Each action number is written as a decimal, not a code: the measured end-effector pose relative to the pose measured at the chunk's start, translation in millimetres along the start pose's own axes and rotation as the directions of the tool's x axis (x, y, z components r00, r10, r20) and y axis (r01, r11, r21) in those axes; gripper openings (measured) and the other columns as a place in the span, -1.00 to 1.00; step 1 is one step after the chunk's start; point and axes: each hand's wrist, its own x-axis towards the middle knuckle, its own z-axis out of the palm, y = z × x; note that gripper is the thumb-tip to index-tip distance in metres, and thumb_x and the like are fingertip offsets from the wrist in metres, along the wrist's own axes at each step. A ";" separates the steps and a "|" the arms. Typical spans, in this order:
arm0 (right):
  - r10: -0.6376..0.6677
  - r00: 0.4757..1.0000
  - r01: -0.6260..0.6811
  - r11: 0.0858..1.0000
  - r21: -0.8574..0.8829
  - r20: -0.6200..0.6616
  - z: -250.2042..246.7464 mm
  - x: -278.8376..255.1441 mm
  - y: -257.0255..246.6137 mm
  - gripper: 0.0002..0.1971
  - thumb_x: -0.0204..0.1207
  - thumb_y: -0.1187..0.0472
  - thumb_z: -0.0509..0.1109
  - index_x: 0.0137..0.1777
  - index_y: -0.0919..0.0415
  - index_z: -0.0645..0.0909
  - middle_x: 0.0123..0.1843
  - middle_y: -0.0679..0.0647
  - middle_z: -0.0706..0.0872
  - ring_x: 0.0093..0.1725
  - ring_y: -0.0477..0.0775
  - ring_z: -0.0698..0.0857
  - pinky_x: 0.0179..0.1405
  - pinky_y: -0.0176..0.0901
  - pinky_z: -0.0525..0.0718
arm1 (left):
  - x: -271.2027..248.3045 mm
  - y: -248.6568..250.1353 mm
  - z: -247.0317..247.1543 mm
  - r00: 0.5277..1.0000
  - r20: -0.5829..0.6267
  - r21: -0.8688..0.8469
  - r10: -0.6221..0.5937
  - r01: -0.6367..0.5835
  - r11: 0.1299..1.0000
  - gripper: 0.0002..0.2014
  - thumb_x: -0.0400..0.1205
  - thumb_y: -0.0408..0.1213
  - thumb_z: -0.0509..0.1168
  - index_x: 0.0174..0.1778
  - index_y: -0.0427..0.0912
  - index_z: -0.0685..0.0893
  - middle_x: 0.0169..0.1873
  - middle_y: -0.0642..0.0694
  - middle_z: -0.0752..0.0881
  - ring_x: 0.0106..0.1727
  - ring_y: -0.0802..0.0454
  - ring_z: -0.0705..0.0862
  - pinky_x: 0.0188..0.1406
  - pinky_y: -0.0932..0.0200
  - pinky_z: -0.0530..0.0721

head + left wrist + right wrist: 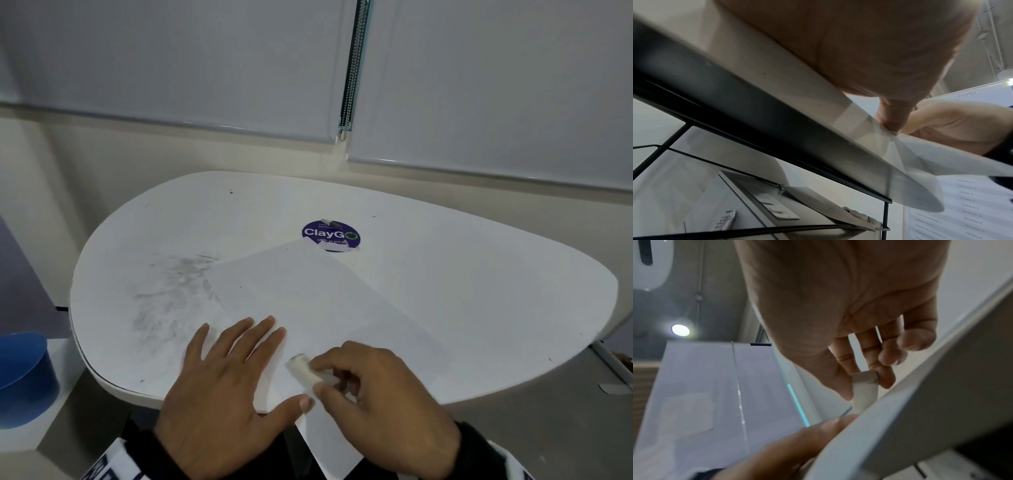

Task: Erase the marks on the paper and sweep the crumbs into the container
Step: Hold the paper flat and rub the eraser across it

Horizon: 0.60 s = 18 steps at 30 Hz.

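Observation:
A white sheet of paper lies slanted on the white table, its near corner hanging over the front edge. My left hand lies flat on the paper's near left part, fingers straight and spread. My right hand pinches a white eraser between thumb and fingers, its dirty tip down on the paper beside the left hand. In the right wrist view the eraser sits in the fingertips against the paper's edge. A blue container stands low at the left, beside the table.
Grey smudges and crumbs cover the table left of the paper. A round purple ClayGo sticker with a small dark object on it lies behind the paper. Window blinds and a bead chain hang behind the table.

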 end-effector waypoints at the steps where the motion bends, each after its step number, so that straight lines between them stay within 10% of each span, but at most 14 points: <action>1: 0.017 1.000 -0.017 1.000 0.010 0.002 -2.9 1.2 3.0 -0.72 0.54 -0.07 0.32 0.22 -0.20 0.68 -0.11 -0.27 0.66 -0.08 -0.23 0.62 -0.03 -0.34 0.59 | 0.0 0.2 -0.5 1.000 0.007 -0.009 -0.004 0.004 1.000 -0.12 0.51 0.62 -0.08 0.60 0.13 0.49 0.63 0.22 0.36 0.66 0.16 0.29 0.63 -0.35 0.16; 18: 0.016 0.995 -0.013 0.999 0.031 -0.098 -4.3 5.3 13.0 -0.76 0.55 -0.03 0.34 0.17 -0.19 0.74 -0.15 -0.24 0.67 -0.08 -0.23 0.65 -0.08 -0.40 0.57 | 0.5 0.2 2.6 1.000 -0.002 -0.013 0.002 -0.002 1.000 -0.11 0.50 0.63 -0.08 0.58 0.13 0.51 0.62 0.23 0.38 0.65 0.15 0.32 0.62 -0.35 0.18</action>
